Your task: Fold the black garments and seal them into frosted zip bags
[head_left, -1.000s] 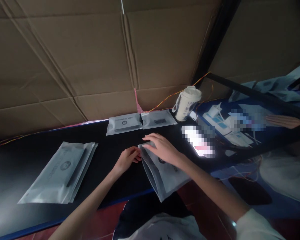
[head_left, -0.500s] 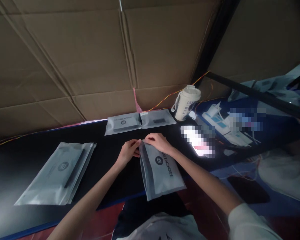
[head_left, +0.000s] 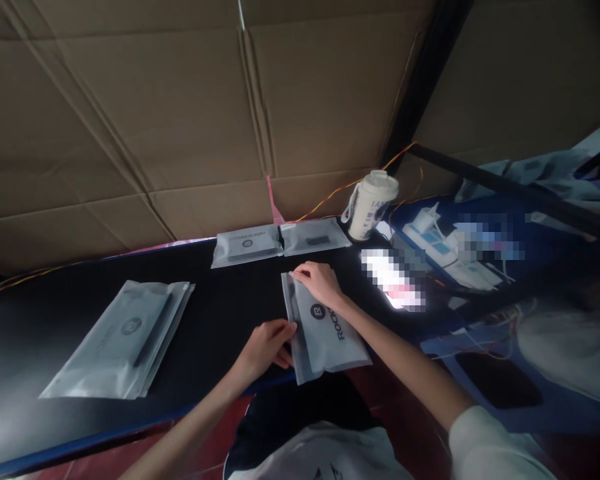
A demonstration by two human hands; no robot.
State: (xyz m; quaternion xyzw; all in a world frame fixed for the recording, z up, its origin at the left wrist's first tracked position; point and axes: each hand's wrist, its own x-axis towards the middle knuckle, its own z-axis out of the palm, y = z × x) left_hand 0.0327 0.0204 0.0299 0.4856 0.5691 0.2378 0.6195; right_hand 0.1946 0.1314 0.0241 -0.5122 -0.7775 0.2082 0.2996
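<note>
In front of me at the table's near edge lies a frosted zip bag (head_left: 335, 347) with a round black logo and dark lettering, its near end reaching past the edge. My right hand (head_left: 317, 280) is closed on the bag's far left corner, its forearm crossing over the bag. My left hand (head_left: 273, 340) pinches the bag's left edge about midway along, thumb on top. A dark strip shows inside the bag along that edge. Fingertips of both hands cover small parts of the edge.
Stacked frosted bags (head_left: 120, 340) lie on the left of the black table (head_left: 220, 300). Two more bags (head_left: 247, 245) (head_left: 315, 238) lie along the back. A white lidded cup (head_left: 373, 203), a lit phone (head_left: 393, 280) and a white power strip (head_left: 433, 237) are at right. Cardboard (head_left: 190, 120) stands behind.
My left hand has slid from the bag's far left corner toward me along its left edge. My right hand stays at the corner. The bag's left edge now looks flatter.
</note>
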